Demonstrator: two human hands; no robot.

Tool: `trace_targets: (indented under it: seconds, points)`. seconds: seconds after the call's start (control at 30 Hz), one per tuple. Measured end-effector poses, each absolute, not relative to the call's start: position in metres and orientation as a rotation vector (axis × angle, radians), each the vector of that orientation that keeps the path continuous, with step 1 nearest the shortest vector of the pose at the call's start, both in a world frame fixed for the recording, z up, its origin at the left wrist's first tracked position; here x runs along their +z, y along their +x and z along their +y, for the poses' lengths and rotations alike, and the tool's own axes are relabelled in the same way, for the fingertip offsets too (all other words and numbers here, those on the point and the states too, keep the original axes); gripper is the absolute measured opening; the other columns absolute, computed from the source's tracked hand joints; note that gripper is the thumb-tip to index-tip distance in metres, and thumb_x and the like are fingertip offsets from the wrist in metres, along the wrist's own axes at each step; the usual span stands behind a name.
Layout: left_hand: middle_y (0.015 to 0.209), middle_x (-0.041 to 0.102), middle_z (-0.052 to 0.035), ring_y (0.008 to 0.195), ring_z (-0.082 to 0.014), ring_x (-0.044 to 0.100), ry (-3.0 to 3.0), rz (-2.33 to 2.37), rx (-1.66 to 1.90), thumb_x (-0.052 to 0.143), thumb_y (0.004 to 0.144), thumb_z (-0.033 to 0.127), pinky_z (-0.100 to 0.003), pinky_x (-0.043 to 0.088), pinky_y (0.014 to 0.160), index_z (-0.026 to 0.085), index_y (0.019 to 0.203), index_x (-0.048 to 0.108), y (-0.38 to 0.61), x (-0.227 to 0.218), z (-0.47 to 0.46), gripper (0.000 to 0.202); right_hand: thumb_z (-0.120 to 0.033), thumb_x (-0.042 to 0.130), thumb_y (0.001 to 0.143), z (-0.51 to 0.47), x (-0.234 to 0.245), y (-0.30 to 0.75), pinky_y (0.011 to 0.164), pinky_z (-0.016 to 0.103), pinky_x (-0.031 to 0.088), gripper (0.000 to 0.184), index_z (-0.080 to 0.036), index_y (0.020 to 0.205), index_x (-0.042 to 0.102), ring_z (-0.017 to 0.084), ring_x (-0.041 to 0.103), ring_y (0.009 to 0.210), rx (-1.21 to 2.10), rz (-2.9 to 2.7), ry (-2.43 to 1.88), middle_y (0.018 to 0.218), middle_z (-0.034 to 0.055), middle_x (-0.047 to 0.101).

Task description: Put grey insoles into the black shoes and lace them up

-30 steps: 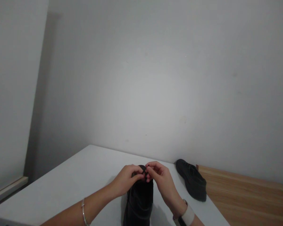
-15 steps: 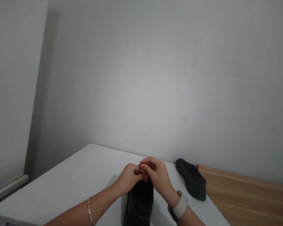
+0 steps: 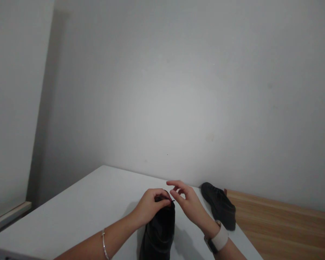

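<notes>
A black shoe (image 3: 158, 236) stands on the white table in front of me, its heel toward me and its opening facing up. My left hand (image 3: 151, 205) is over the front of that opening, thumb and fingertips pinched together. From the pinch a short dark end of shoelace (image 3: 173, 200) sticks out to the right. Just right of it, my right hand (image 3: 189, 203) is held with thumb and fingers apart and nothing between them. The shoe's toe and most of its lacing are hidden behind my left hand.
A second black lace-up shoe (image 3: 219, 206) lies near the right edge of the white table (image 3: 97, 202). Beyond that edge is a wood-grain panel (image 3: 281, 220). A grey wall (image 3: 178, 90) rises behind the table.
My right hand has come away from my left hand, moving right and opening its fingers. My left hand stays at the shoe, and the shoelace end now shows.
</notes>
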State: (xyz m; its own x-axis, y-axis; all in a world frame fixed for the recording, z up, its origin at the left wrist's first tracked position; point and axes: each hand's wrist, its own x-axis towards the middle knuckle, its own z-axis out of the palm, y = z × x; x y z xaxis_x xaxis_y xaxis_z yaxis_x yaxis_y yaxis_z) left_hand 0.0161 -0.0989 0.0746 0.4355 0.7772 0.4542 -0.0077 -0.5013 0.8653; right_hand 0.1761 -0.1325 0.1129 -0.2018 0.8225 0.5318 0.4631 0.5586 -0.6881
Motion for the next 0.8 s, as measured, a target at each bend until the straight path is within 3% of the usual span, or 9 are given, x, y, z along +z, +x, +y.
trace_targets:
  seconds: [0.17, 0.3, 0.43, 0.6, 0.73, 0.8]
  points:
    - [0.077, 0.071, -0.0023, 0.079, -0.0182, 0.062, 1.875, 0.666, 1.174, 0.064, 0.073, 0.025, -0.028, 0.045, 0.076, 0.016, 0.077, 0.072, 0.013, 0.079, -0.103, 0.012, -0.028, 0.061, 0.080, -0.130, 0.100, 0.195, 0.067, 0.030, 0.046, 0.015, -0.019, 0.083, 0.073, 0.020, 0.063, 0.080, 0.555, -1.960, -1.231, 0.085, 0.0054, 0.071]
    - [0.074, 0.070, -0.0041, 0.075, -0.0180, 0.062, 1.787, 0.636, 1.170, 0.063, 0.075, 0.029, -0.028, 0.045, 0.073, 0.014, 0.078, 0.072, 0.012, 0.077, -0.101, 0.018, -0.025, 0.061, 0.081, -0.135, 0.098, 0.194, 0.067, 0.030, 0.043, 0.013, -0.020, 0.074, 0.072, 0.018, 0.060, 0.073, 0.384, -1.920, -1.259, 0.076, 0.0031, 0.069]
    - [0.064, 0.067, -0.0035, 0.065, -0.0171, 0.060, 1.614, 0.652, 1.055, 0.070, 0.066, 0.032, -0.029, 0.044, 0.068, 0.012, 0.072, 0.070, 0.011, 0.080, -0.097, 0.022, -0.021, 0.061, 0.082, -0.147, 0.095, 0.187, 0.072, 0.032, 0.041, 0.007, -0.020, 0.076, 0.066, 0.018, 0.055, 0.076, 0.085, -2.018, -1.157, 0.077, 0.0030, 0.063]
    - [0.067, 0.066, -0.0020, 0.068, -0.0162, 0.058, 1.584, 0.661, 0.929, 0.074, 0.057, 0.024, -0.028, 0.041, 0.067, 0.012, 0.071, 0.069, 0.008, 0.090, -0.097, 0.019, -0.013, 0.052, 0.086, -0.160, 0.088, 0.183, 0.075, 0.036, 0.037, 0.012, -0.020, 0.086, 0.061, 0.020, 0.051, 0.082, -0.235, -2.222, -1.030, 0.087, 0.0053, 0.061]
    - [0.074, 0.066, -0.0023, 0.075, -0.0171, 0.058, 1.878, 0.728, 1.013, 0.065, 0.066, 0.016, -0.029, 0.042, 0.071, 0.014, 0.073, 0.067, 0.006, 0.090, -0.103, 0.007, -0.023, 0.056, 0.087, -0.160, 0.088, 0.185, 0.079, 0.037, 0.038, 0.005, -0.021, 0.088, 0.060, 0.021, 0.052, 0.086, -0.132, -2.195, -1.024, 0.090, 0.0049, 0.061]
    - [0.078, 0.064, -0.0024, 0.081, -0.0185, 0.055, 2.187, 0.782, 1.174, 0.061, 0.068, 0.010, -0.031, 0.041, 0.075, 0.016, 0.074, 0.066, 0.006, 0.086, -0.106, 0.010, -0.027, 0.049, 0.091, -0.154, 0.087, 0.186, 0.079, 0.036, 0.039, 0.013, -0.021, 0.087, 0.059, 0.020, 0.053, 0.086, 0.016, -2.040, -1.068, 0.088, 0.0050, 0.061]
